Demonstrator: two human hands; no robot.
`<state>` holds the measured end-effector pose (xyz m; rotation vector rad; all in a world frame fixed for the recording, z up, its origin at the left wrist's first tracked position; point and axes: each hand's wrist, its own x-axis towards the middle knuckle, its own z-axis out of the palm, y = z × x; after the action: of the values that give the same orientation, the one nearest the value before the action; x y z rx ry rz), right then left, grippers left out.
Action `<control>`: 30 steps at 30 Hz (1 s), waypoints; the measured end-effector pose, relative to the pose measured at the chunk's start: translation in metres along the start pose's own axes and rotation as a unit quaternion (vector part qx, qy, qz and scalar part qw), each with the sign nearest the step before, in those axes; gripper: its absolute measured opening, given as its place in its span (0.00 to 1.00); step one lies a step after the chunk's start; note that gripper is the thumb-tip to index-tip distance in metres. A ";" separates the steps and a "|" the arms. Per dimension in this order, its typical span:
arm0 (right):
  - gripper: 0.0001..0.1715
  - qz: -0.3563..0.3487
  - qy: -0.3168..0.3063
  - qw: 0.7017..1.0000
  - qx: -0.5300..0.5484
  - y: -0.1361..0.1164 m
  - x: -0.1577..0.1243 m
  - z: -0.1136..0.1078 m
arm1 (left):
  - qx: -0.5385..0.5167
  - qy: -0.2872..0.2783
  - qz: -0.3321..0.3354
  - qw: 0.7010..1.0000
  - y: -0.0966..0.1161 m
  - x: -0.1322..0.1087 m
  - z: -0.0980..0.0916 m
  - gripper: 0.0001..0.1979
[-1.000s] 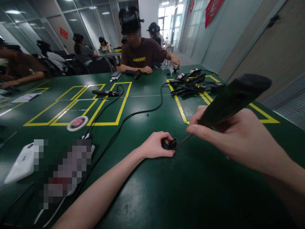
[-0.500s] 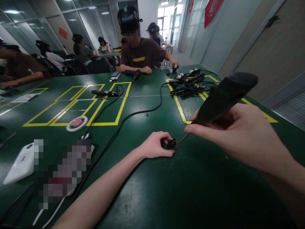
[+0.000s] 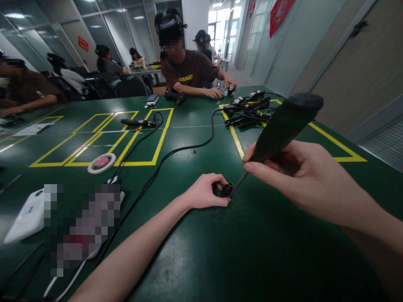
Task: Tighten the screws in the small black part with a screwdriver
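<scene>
My left hand point(image 3: 208, 191) rests on the green table and grips a small black part point(image 3: 227, 189) with a short round stub on top; its exact kind is too small to tell. In my right hand point(image 3: 292, 180) is a screwdriver point(image 3: 285, 126) with a thick dark handle, held tilted by thumb and fingers. Its thin shaft slants down to the left, and the tip meets the right side of the black part. The fingers of the left hand curl around the part and hide some of it.
Black cables point(image 3: 176, 149) run across the green table point(image 3: 195, 251). A pile of black tools point(image 3: 248, 113) lies at the back right. A white phone point(image 3: 27, 214) and a white ring with a pink centre point(image 3: 101, 162) lie left. Opposite sits a person point(image 3: 195, 69) near a power drill point(image 3: 176, 97).
My right hand and the screwdriver handle have shifted left and become a bit steeper, the tip staying at the part. The person opposite has brought both hands together.
</scene>
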<state>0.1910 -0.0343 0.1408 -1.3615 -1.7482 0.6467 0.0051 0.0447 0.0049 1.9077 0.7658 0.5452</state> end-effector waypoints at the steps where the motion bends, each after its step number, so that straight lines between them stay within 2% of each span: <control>1: 0.10 -0.006 0.000 1.000 0.001 -0.001 0.000 0.000 | 0.001 0.000 0.002 1.000 0.000 0.000 0.000 0.13; 7: 0.06 -0.020 0.042 0.999 -0.028 0.000 -0.001 0.006 | 0.013 -0.005 -0.009 1.000 -0.003 0.000 0.000 0.14; 14: 0.05 -0.022 0.078 0.997 -0.010 0.005 0.001 0.008 | 0.011 -0.001 -0.017 1.000 0.000 0.000 0.000 0.14; 18: 0.14 0.008 0.095 0.995 0.002 0.004 0.000 0.010 | 0.011 -0.002 -0.008 1.000 0.001 0.000 -0.001 0.14; 22: 0.18 0.013 0.096 0.995 0.026 0.002 0.000 0.012 | 0.006 -0.002 -0.003 1.000 0.001 0.000 -0.002 0.13; 26: 0.18 0.014 0.096 0.995 0.010 0.002 0.002 0.012 | 0.007 -0.002 -0.001 1.000 0.000 0.000 -0.001 0.13; 30: 0.14 0.014 0.130 0.991 0.013 0.004 0.002 0.013 | 0.005 -0.002 -0.002 1.000 0.000 0.000 -0.001 0.13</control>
<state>0.1824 -0.0305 0.1314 -1.3877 -1.5103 0.4796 0.0047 0.0451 0.0052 1.9158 0.7712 0.5346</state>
